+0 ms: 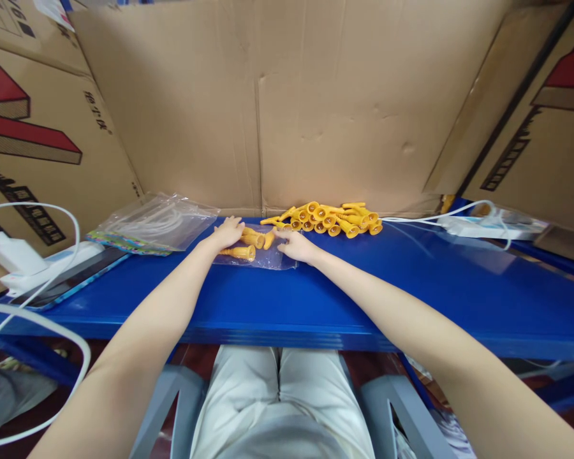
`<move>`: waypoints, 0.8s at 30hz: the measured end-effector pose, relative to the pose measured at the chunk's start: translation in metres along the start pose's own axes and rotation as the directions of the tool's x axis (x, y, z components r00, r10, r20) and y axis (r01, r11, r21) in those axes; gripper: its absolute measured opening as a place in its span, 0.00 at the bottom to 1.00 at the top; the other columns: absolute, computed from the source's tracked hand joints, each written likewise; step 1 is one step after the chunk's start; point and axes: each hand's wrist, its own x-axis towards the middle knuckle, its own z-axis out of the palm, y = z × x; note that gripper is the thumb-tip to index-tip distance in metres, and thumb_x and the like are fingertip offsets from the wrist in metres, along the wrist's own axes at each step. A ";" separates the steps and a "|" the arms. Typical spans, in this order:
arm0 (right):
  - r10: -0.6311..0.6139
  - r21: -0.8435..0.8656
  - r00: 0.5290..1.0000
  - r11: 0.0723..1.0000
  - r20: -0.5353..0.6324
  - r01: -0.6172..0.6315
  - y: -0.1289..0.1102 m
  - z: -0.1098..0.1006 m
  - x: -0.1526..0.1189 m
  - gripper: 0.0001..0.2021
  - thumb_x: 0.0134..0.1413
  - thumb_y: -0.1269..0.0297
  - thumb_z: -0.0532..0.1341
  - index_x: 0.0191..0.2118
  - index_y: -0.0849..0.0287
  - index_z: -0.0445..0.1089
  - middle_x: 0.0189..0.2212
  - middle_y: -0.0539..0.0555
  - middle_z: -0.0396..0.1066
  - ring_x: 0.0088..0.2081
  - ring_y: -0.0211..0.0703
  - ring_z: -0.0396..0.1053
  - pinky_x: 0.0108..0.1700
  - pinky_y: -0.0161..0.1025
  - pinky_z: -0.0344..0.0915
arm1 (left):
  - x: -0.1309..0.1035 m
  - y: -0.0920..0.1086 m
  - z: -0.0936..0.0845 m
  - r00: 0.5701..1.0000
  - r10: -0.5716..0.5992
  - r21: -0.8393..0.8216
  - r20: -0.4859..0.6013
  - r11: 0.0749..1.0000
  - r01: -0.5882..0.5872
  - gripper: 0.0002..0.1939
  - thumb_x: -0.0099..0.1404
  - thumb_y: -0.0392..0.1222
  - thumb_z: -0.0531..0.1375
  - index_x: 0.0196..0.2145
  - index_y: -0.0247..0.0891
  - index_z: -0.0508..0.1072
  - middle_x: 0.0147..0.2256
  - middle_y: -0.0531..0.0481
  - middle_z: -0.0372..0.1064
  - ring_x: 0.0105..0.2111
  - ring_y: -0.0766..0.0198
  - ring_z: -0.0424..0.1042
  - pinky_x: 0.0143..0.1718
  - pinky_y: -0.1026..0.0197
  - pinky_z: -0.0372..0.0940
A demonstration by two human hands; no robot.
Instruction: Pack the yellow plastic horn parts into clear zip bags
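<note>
A clear plastic bag (272, 258) lies flat on the blue shelf, with several yellow horn-shaped pieces (242, 254) in or on it; I cannot tell which. My left hand (228, 232) rests at the bag's left side, fingers spread beside the yellow pieces. At the bag's right, my right hand (296, 245) has its fingers at the bag's edge, close to one yellow piece (268, 240); what they hold, if anything, is hidden. Behind and right of that hand sits a pile of yellow horn-shaped pieces (332, 220), their round openings facing me.
Left on the blue shelf (287, 306) are a clear bag with white tubing (157, 223), a phone (71, 280) and a power strip with a charger (22, 258). Another white power strip (492, 226) lies at right. Cardboard (339, 108) stands behind. White cables hang at left.
</note>
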 end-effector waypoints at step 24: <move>-0.368 -0.156 0.915 0.906 0.166 0.393 -0.004 0.013 0.001 0.15 0.53 0.75 0.57 0.44 0.56 0.76 0.42 0.55 0.74 0.46 0.44 0.69 0.51 0.42 0.63 | -0.023 0.017 -0.003 0.992 0.004 0.166 0.123 0.986 -0.024 0.36 0.67 0.59 0.29 0.68 0.42 0.35 0.68 0.46 0.24 0.67 0.51 0.29 0.61 0.37 0.40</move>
